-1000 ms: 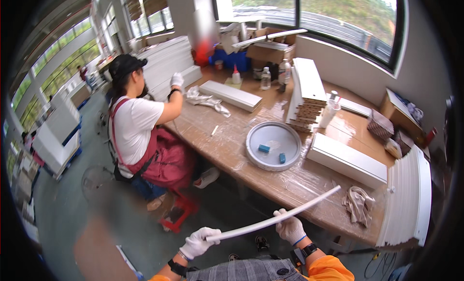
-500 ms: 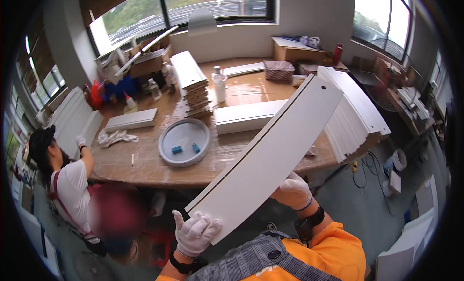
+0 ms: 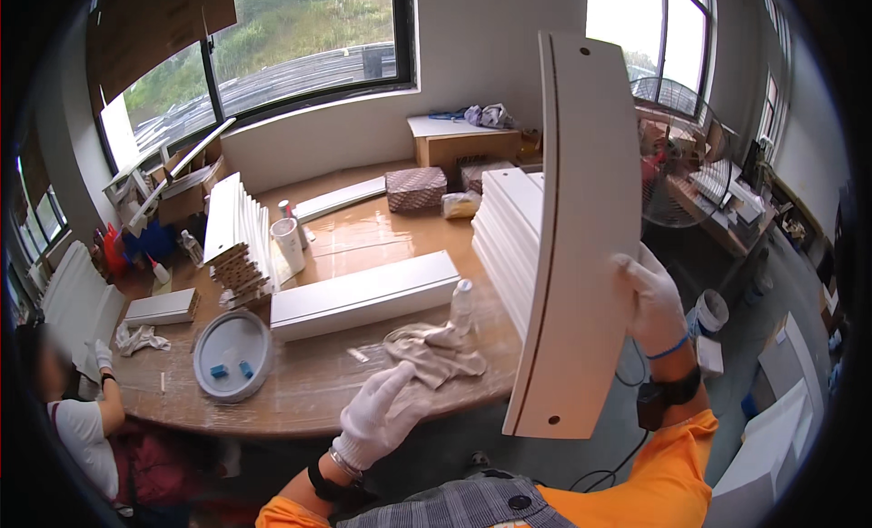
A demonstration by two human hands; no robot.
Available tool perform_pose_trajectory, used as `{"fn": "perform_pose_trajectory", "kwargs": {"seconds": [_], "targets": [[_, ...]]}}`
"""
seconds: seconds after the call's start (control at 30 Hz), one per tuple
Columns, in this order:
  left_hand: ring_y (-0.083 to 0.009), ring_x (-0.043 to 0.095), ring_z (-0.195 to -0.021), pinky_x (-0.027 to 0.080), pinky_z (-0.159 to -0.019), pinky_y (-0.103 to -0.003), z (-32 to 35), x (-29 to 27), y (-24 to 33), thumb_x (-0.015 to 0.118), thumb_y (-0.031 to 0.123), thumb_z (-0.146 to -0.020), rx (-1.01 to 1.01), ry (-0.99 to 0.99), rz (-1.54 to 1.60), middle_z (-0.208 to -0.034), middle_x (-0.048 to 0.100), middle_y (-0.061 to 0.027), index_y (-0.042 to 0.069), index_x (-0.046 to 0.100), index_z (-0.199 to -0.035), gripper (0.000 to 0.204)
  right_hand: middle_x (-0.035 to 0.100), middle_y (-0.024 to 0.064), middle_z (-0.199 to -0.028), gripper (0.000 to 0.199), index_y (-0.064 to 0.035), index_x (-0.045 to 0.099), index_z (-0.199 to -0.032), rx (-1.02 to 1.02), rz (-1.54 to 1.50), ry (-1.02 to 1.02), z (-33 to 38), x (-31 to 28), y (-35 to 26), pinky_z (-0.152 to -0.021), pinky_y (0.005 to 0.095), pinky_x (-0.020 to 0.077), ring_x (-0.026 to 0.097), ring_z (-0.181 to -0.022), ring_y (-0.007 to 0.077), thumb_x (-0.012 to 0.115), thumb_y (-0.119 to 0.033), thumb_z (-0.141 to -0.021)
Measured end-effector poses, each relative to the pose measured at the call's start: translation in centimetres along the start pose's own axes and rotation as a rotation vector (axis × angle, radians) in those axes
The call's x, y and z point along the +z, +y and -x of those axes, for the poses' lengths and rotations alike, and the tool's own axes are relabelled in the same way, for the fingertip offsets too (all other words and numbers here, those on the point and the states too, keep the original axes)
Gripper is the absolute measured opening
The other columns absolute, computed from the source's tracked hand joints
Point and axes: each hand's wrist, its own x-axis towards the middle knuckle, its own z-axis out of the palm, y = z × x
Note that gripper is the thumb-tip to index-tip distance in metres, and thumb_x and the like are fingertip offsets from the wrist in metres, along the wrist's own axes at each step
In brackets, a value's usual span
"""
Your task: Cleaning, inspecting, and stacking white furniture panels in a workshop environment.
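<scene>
Glossy wooden table (image 3: 363, 237), flat white panel (image 3: 581, 255)

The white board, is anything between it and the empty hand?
Nothing visible. The right hand holds the board upright by its edge; the open left hand is just left of its lower end, with bare air between.

- Looked like a small assembly workshop, with a long wooden worktable (image 3: 363, 228) under big windows (image 3: 300, 46).
- Held stacks of white panels (image 3: 509, 228) and slats (image 3: 232, 233) across the table.
- Showed glue bottles (image 3: 159, 272), a rag (image 3: 427, 351), cardboard boxes (image 3: 459, 146) and a standing fan (image 3: 677, 178).
</scene>
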Motion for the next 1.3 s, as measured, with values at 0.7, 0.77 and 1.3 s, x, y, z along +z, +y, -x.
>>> {"fn": "perform_pose_trajectory", "kwargs": {"seconds": [0.7, 0.77, 1.3], "targets": [[-0.0144, 0.063, -0.092, 0.058, -0.077, -0.029, -28.6, 32.6, 7.6, 0.068, 0.024, -0.094, -0.662, -0.492, 1.311, -0.106, 0.059, -0.0100, -0.003, 0.047, -0.123, 0.045, 0.053, 0.0173, -0.139, 0.080, 0.0048, 0.040, -0.146, 0.125, -0.180, -0.010, 8.3, -22.3, -4.4, -0.100, 0.0380, 0.0499, 0.052, -0.130, 0.0262, 0.073, -0.041, -0.089], [-0.0141, 0.064, -0.090, 0.059, -0.075, -0.029, -28.6, 34.5, 7.4, 0.068, 0.024, -0.094, -0.735, -0.477, 1.268, -0.105, 0.060, -0.0099, -0.002, 0.047, -0.122, 0.044, 0.047, 0.0147, -0.146, 0.076, 0.0001, 0.037, -0.148, -0.018, -0.177, 0.083, 8.9, -22.8, -1.7, -0.107, 0.0434, 0.0449, 0.048, -0.134, 0.0265, 0.067, -0.044, -0.093], [-0.0347, 0.054, -0.129, 0.050, -0.101, -0.039, -27.2, 29.2, 0.3, 0.074, 0.036, -0.087, -0.581, -0.137, 0.258, -0.143, 0.049, -0.0258, -0.005, 0.029, -0.152, 0.088, 0.060, 0.0116, -0.126, 0.035, 0.0025, 0.051, -0.130, 0.071, -0.321, 0.441, 0.2, -28.2, 2.9, -0.100, 0.0371, 0.0510, 0.060, -0.116, 0.0212, 0.052, -0.015, -0.100]]}}
